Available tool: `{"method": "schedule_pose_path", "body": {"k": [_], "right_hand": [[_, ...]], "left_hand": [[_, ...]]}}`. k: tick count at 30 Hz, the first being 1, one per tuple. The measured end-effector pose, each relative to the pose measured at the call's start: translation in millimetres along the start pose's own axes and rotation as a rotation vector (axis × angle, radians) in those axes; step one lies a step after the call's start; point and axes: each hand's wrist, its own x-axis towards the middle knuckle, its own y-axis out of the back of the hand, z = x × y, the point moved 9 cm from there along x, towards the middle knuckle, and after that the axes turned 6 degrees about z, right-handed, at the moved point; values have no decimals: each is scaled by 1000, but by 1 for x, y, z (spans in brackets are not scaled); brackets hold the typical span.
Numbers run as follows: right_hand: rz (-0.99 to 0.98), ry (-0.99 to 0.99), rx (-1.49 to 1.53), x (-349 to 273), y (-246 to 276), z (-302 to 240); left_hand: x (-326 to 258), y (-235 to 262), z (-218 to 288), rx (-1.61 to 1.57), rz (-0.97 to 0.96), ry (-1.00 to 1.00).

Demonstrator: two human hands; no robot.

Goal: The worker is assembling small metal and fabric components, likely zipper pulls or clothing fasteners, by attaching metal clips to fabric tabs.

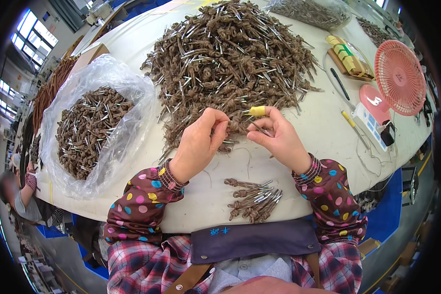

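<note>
A tall pile of brown knotted cords [235, 54] with shiny metal tips covers the middle of the table, just beyond my hands. My left hand [199, 143] is closed in a pinch at the pile's near edge; what lies between its fingertips is too small to tell. My right hand [279, 139], with a yellow finger cover [257, 111] on one finger, pinches a thin brown cord [260, 129] between thumb and fingers. Its far end merges with the pile behind it. Nearer to me, between my forearms, lies a small group of knotted cords [254, 200], metal tips mostly pointing right.
At left stands an open clear plastic bag [139, 88] of similar cords. A pink fan [400, 77], white power strip [369, 126], black pen [339, 81], yellow-handled tool [354, 126] and yellow-wrapped bundle [349, 56] are at right. Another filled bag [311, 12] lies behind. A person [27, 201] sits far left.
</note>
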Motion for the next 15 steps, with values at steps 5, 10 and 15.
{"method": "schedule_pose_path", "body": {"k": [5,10,15], "right_hand": [[200,313,-533,-4,15,-48],[125,672,-1050,-10,-21,-83],[97,759,-1208,-11,-32,-92]], "left_hand": [[0,2,6,132,4,-104],[-1,1,12,194,-7,-162],[-1,2,20,222,21,-251]]}}
